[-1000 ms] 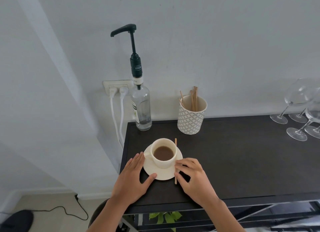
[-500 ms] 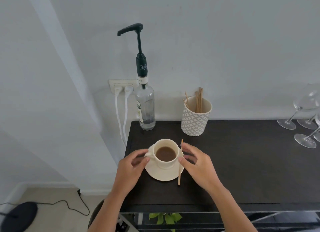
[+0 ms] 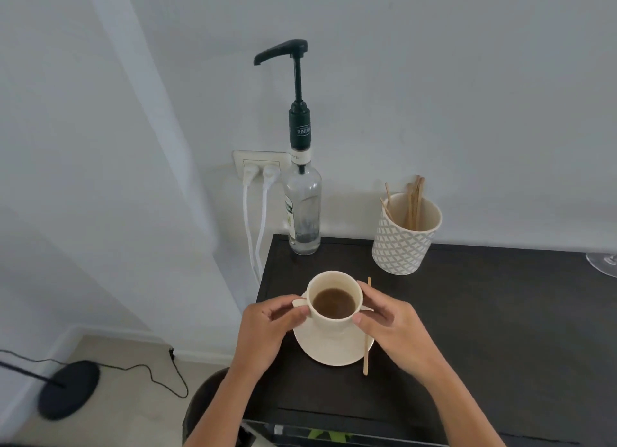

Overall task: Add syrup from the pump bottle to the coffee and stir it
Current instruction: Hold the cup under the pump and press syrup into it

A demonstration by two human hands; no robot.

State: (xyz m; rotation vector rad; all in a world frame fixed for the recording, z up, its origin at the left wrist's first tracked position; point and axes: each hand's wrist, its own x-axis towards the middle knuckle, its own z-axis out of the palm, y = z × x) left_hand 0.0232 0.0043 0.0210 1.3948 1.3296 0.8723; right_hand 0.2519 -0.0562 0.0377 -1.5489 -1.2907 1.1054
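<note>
A cream cup of coffee (image 3: 334, 301) is held just above its cream saucer (image 3: 329, 344) near the table's left front. My left hand (image 3: 267, 329) pinches the cup's handle on the left side. My right hand (image 3: 390, 326) wraps the cup's right side. A wooden stir stick (image 3: 367, 343) lies across the saucer's right edge, partly under my right hand. The clear glass pump bottle (image 3: 303, 209) with a dark green pump head stands at the table's back left corner, its spout pointing left.
A patterned white cup (image 3: 402, 243) holding several wooden stir sticks stands at the back, right of the bottle. A wine glass base (image 3: 604, 263) shows at the right edge. The dark table (image 3: 484, 313) meets the wall; plugs and cables hang left of it.
Both hands moved in from the saucer's sides and closed on the cup, left on the handle, right around the wall. The cup now sits slightly raised off the saucer.
</note>
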